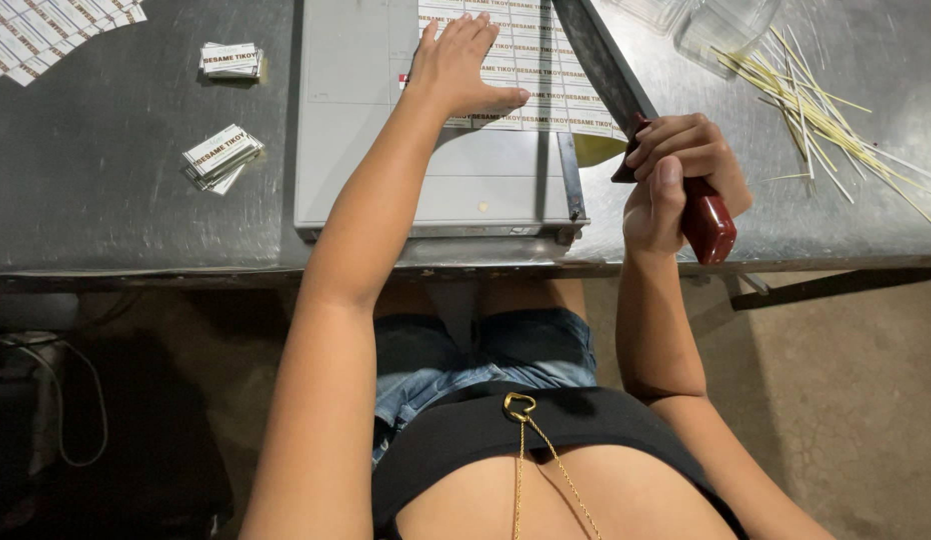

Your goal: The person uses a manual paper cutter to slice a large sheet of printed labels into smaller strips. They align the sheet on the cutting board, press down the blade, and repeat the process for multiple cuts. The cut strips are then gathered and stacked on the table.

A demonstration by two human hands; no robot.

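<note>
Right hand [676,185] gripping cutter handle [708,222], left hand [461,65] flat on label sheet [546,70]

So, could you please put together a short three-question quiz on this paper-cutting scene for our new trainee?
1. True or false: the right hand grips the red handle of the cutter blade arm.
2. What does the left hand press flat on? A) the pale thin sticks B) the sheet of printed labels C) a stack of cut labels
3. Fill in: the grey paper cutter board sits on a ____ table.

Key: 1 true; 2 B; 3 metal.
</note>
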